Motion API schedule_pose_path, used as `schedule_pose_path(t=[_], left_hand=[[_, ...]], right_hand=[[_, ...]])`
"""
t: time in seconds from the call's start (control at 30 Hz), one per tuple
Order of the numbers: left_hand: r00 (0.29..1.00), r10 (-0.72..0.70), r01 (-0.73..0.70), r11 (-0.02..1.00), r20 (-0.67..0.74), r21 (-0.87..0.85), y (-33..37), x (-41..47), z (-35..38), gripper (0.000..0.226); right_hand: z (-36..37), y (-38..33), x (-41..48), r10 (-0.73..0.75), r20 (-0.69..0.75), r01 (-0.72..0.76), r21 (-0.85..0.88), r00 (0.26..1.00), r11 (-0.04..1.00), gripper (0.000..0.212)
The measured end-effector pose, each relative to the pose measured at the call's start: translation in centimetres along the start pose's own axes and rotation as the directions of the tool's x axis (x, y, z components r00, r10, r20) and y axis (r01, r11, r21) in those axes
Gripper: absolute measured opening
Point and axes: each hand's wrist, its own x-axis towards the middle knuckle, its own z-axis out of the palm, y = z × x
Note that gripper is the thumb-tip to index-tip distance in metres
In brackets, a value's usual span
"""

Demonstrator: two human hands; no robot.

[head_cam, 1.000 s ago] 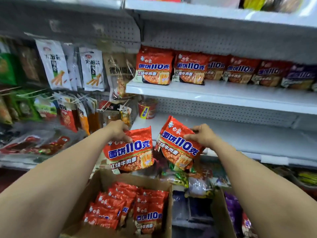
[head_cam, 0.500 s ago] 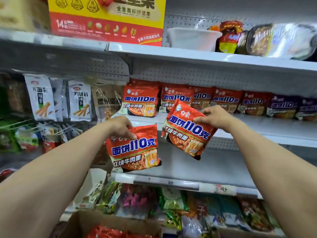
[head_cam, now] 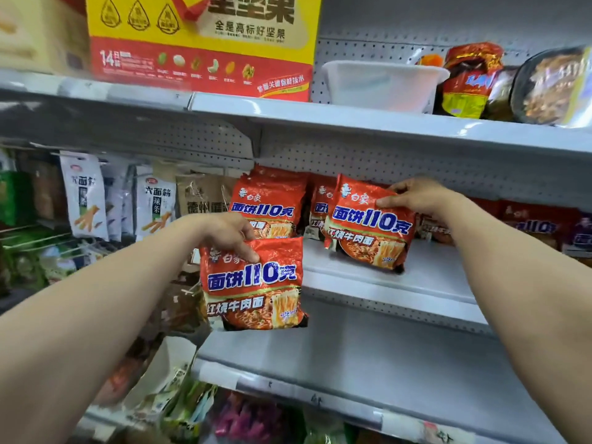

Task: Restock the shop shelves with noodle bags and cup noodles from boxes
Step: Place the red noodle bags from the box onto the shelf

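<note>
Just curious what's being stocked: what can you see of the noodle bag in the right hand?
The bag is a glossy, crinkled red plastic packet with blue-and-white lettering and a noodle picture. The right hand pinches its top right corner. It hangs tilted over the middle shelf, in front of a row of like bags; whether it touches the shelf is unclear.

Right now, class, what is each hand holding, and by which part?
The left hand pinches a red foil noodle bag by its top edge; the right hand grips a second red foil noodle bag by its top right corner.
</note>
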Motion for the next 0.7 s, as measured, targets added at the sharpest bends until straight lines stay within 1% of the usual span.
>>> schedule_pose_path(t=[0.13,0.23,0.37,0.43,0.53,0.6,0.7], left_hand=[[0.999,-0.031,0.031,0.999,-0.015,-0.013,0.4,1.2,-0.8,0.036],[0.999,-0.047,0.047,0.998,0.015,-0.035,1.1,1.9,-1.3,0.035],[0.999,-0.033,0.035,0.998,0.040,-0.055,2.5,2.8,-2.2,0.036],[0.998,-0.026,0.029,0.998,0.056,-0.055,3.6,3.3,-2.6,0.035],[0.998,-0.011,0.013,0.999,0.062,-0.032,5.2,4.5,-3.1,0.043],[0.997,0.003,-0.003,1.000,0.075,-0.005,6.1,5.5,-3.2,0.046],[0.995,0.032,-0.034,0.999,0.099,0.021,7.6,7.1,-3.0,0.044]], right_hand=[[1.6,0.1,3.9,-0.066,0.032,0.066,-0.008,0.997,0.998,0.066],[2.9,0.3,6.3,-0.096,0.045,0.096,0.012,0.994,0.995,0.061],[4.2,0.5,9.1,-0.119,0.051,0.117,0.034,0.992,0.993,0.062],[4.8,0.6,10.1,-0.133,0.054,0.132,0.027,0.990,0.991,0.056],[5.4,0.5,11.1,-0.168,0.035,0.169,-0.013,0.985,0.986,0.045],[5.9,0.8,11.6,-0.187,0.005,0.187,-0.031,0.982,0.982,0.043],[6.6,1.5,12.2,-0.237,-0.052,0.233,-0.063,0.970,0.970,0.038]])
